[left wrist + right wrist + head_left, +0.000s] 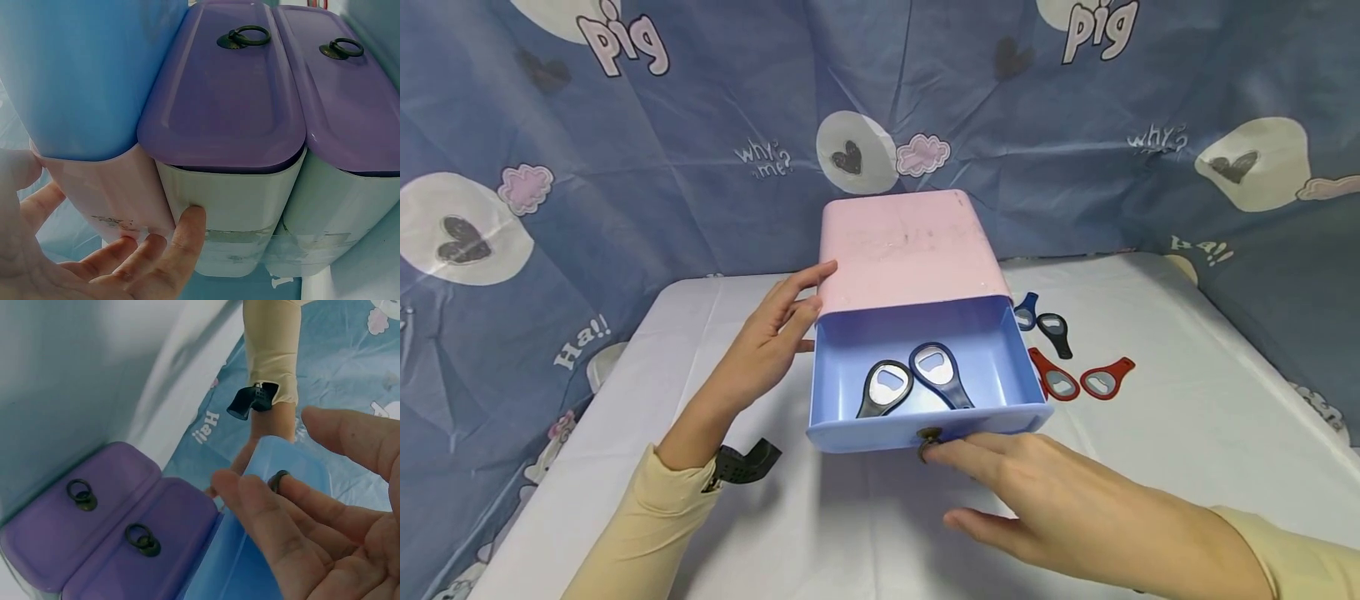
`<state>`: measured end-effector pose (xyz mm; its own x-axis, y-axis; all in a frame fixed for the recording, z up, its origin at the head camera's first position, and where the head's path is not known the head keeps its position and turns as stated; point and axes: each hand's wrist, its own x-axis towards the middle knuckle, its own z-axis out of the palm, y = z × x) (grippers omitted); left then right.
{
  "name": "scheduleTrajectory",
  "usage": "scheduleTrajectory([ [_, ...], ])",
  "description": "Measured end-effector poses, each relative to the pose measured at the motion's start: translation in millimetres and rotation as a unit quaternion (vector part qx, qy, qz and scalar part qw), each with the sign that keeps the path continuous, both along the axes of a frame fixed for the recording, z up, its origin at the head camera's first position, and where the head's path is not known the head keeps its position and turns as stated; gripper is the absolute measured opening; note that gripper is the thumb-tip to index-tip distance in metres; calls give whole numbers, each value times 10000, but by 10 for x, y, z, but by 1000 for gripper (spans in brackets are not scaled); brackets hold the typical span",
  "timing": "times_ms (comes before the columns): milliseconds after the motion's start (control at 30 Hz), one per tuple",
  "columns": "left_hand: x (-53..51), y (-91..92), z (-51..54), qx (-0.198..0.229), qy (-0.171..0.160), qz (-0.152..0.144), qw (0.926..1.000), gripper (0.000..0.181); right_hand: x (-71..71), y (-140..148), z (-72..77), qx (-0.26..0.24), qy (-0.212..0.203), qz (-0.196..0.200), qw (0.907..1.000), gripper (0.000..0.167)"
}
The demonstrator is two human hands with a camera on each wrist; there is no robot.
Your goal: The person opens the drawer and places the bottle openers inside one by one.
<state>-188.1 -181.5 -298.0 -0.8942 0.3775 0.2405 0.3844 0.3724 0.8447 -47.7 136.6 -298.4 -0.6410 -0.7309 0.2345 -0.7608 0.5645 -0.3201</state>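
A blue drawer [928, 428] stands pulled out of a pink case [910, 250]. Two bottle openers, one black [887, 387] and one dark blue [940, 375], lie inside it. My left hand [760, 354] rests its spread fingers against the case's left side; in the left wrist view, one finger of the hand [119, 262] touches the adjoining pale green case [231, 200]. My right hand [1037, 500] has a finger hooked in the drawer's ring handle [928, 448]. The right wrist view shows the finger through the ring [278, 481], with the thumb held apart.
Blue [1025, 312], black [1056, 332] and red bottle openers [1105, 380] lie on the white cloth [1150, 467] to the case's right. Two purple drawer fronts [225, 94] with ring handles adjoin the blue drawer. A patterned blue curtain [700, 217] hangs behind.
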Motion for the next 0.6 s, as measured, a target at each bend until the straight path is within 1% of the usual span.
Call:
scheduleTrajectory([
  [100, -16, 12, 1, -25, 33, -2, 10000, 48, -37, -13, 30, -332, 54, 81, 9994, 27],
  [200, 1, 3, 7, -23, 38, 9, 10000, 48, -76, -57, 55, -719, 148, 229, 9970, 18],
  [300, 12, 5, 5, -21, 35, 21, 10000, 48, -107, -93, 59, -1018, 225, 399, 9938, 17],
  [467, 14, 6, 7, -13, -2, 19, 10000, 48, -147, -106, 62, -1256, 319, 538, 9901, 21],
  [600, 9, 6, 6, -1, -36, 9, 10000, 48, -162, -104, 73, -1340, 99, 501, 9897, 19],
])
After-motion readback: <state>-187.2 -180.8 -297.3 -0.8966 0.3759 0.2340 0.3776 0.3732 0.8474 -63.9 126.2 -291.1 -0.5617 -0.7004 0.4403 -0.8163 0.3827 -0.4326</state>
